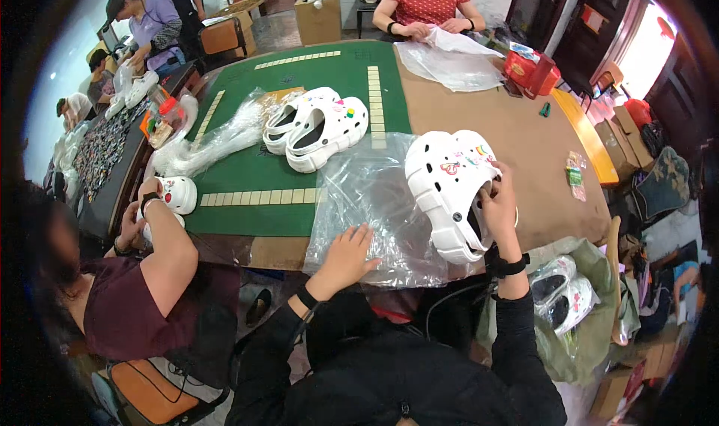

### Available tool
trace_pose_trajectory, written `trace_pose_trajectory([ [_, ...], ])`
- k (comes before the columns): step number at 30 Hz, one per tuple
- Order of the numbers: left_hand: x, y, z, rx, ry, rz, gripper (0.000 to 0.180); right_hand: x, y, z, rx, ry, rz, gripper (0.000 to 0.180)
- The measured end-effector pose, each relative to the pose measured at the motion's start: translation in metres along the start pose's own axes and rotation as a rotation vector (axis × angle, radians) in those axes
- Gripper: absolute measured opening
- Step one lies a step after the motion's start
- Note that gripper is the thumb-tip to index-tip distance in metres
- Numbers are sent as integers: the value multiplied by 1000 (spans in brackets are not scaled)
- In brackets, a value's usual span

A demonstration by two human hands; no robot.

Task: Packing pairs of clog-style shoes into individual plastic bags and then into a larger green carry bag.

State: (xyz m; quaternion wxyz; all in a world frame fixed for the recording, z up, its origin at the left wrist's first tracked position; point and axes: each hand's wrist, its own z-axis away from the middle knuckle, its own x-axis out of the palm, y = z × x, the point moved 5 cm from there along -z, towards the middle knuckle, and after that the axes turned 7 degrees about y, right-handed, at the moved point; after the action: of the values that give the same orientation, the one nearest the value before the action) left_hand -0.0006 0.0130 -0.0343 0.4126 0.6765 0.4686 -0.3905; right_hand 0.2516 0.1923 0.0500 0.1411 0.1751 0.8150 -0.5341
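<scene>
My right hand grips a pair of white clogs by the opening, thumb and fingers closed at the rim. Colourful charms sit on the toe of the clogs, which stand tilted over the right end of a clear plastic bag. My left hand rests with its fingers stretched out on the near part of that bag and holds nothing. Beyond the bag stands another pair of white clogs with charms. The inner parts of the clogs in my right hand are partly hidden by my fingers.
A green mat with rows of pale tiles covers the table's left part. Clear bags lie heaped there. At left a co-worker handles a white clog; across, another handles plastic film. A sack with clogs stands at right.
</scene>
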Motion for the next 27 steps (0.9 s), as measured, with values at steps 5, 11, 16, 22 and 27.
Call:
trace_pose_trajectory([
  [5,-5,-17,-1,-9,-51,136,69,10,-24,-7,-77,-5,152,52],
  [11,9,-18,11,-106,-131,132,74,44,-5,-48,-82,-59,312,47],
  [16,16,-10,24,-107,20,33,57,90,1,-96,-110,-116,438,48],
  [22,8,-1,18,-75,124,-99,49,128,5,-200,-217,52,408,46],
  [27,13,-1,15,-93,124,-77,52,156,0,-210,-259,206,472,53],
])
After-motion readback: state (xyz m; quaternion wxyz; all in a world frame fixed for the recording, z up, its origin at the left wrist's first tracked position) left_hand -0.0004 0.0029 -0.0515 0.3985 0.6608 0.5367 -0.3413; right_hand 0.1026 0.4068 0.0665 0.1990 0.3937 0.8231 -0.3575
